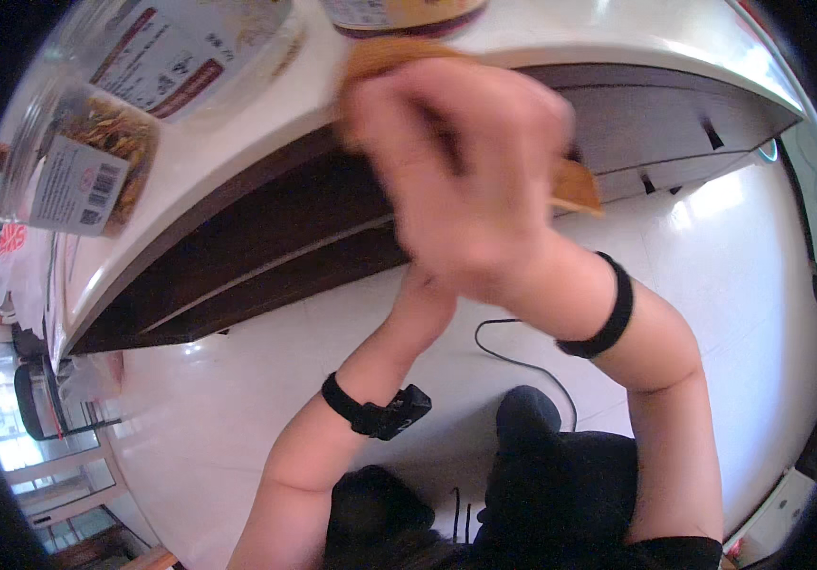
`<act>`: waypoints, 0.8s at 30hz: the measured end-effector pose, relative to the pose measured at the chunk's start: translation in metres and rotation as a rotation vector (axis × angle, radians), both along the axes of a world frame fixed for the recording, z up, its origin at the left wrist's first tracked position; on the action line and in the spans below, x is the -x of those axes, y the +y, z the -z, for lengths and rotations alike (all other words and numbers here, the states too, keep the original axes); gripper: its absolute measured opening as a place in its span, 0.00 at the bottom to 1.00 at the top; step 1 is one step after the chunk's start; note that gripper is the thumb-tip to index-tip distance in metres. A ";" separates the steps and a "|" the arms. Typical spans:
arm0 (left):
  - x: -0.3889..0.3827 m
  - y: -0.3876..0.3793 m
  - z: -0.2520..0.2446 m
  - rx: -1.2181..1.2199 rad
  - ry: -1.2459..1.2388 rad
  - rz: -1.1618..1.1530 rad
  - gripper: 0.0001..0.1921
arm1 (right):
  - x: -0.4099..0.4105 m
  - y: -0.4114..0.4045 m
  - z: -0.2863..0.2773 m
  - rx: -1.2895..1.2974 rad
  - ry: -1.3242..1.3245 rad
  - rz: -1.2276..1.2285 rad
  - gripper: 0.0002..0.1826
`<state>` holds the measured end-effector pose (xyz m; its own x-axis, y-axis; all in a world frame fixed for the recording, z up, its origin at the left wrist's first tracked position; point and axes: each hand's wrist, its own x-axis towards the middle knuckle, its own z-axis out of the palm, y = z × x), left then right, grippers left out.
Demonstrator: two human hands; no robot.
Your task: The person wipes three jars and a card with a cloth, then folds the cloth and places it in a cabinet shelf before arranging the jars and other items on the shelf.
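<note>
In front of the counter edge, my right hand (472, 171) is raised, motion-blurred, with fingers curled on a flat orange-brown item (577, 188). The item shows above the knuckles and again at the right of the hand; its kind and material are unclear. Beneath the right hand, only the heel of my left hand (428, 288) shows; its fingers are hidden. Black bands circle both wrists, the left one with a small black device (405, 413). Nearest above the hands, a container with a yellow and dark red label (401, 14) stands on the counter.
A clear jar of dried brown food (106, 135) and a larger labelled container (187, 57) stand on the white counter (294, 92) at upper left. Dark drawers (665, 121) lie below it. A black cable (544, 370) runs across the pale floor near my feet.
</note>
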<state>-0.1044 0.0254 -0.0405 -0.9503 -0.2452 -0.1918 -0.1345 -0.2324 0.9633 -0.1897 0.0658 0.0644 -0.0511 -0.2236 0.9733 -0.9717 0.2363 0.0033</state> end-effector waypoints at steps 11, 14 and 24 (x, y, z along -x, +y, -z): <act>-0.015 -0.019 -0.023 -0.202 -0.028 -0.132 0.17 | 0.055 0.069 0.023 0.140 -0.106 0.048 0.21; -0.046 -0.047 -0.031 -0.145 -0.111 -0.160 0.17 | 0.033 0.043 0.022 -0.028 -0.002 0.174 0.15; -0.163 -0.132 -0.102 0.028 -0.104 -0.415 0.16 | -0.033 -0.048 0.017 -0.054 0.098 -0.074 0.16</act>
